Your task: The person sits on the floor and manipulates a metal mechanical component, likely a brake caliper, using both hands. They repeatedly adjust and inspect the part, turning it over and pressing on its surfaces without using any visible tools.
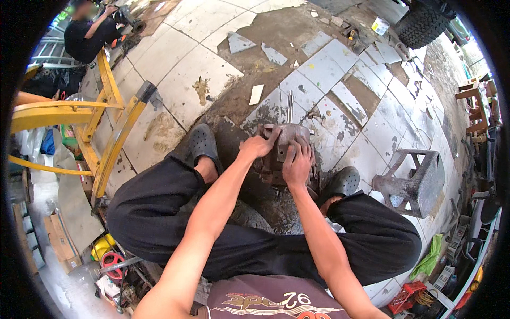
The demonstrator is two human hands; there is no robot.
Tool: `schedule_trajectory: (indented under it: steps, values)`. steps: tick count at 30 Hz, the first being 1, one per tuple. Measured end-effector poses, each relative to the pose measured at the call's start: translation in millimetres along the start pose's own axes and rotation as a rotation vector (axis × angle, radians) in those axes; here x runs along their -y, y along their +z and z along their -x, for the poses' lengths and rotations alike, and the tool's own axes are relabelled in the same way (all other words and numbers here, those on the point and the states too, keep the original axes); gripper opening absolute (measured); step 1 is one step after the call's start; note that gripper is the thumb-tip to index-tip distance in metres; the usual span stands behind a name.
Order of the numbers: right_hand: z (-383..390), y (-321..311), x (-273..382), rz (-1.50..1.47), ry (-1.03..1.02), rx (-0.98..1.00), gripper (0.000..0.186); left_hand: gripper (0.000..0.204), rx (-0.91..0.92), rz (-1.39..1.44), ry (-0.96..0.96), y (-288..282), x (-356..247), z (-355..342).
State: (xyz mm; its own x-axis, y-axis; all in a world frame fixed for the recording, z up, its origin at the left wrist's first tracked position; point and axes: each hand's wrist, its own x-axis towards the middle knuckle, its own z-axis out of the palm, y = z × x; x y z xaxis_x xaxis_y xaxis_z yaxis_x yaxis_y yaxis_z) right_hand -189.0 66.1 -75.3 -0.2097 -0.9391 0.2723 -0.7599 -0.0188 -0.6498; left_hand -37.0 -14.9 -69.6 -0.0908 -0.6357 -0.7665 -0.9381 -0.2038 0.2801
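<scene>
Brown, grimy metal makes up the casing [283,154] I am watching, set on the stained floor [180,80] between two dark clogs [204,146]. Its long axis runs almost straight away from the wearer; a bright, slim shaft [290,108] points toward the far side, and a short stub [278,192] shows at the near end.

I see the left hand [258,145] laid over the far left part, fingers bent against its edge; how tightly they press, I cannot tell. The right hand [298,162] lies on the casing's right half, fingers spread and slightly curved, not closed round anything.

As for containers, I make out a white tin [380,26] at the far right, its contents unclear to me, and a cardboard box [62,242] at the left. At lower right sits a red crate [402,297]; whether the coiled cable [425,297] lies inside or beside it, I cannot say.

The casing's underside is hidden from me, the hands cover much of its top, and the dark tyre [423,25] is cut off by the rim of my view.
</scene>
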Motion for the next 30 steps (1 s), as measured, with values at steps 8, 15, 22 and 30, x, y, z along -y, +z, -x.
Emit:
schedule_trajectory:
  steps: [8, 15, 22, 30]
  values:
    - [0.6, 3.5, 14.3, -0.038, 0.004, 0.024, 0.027, 0.111, 0.007, 0.085, -0.028, -13.7, 13.3, -9.2]
    - [5.7, 2.4, -2.5, 0.003, 0.001, -0.005, 0.034, 0.118, -0.131, -0.044, 0.086, 7.6, 8.3, 4.8]
    - [6.3, 3.1, -4.3, -0.029, -0.018, -0.023, 0.024, 0.103, -0.198, 0.013, 0.02, 10.4, 9.0, 2.1]
    - [-1.1, -5.3, -13.9, -0.252, 0.031, 0.024, 0.033, 0.047, -0.768, 0.469, -0.067, 52.0, 56.5, 18.4]
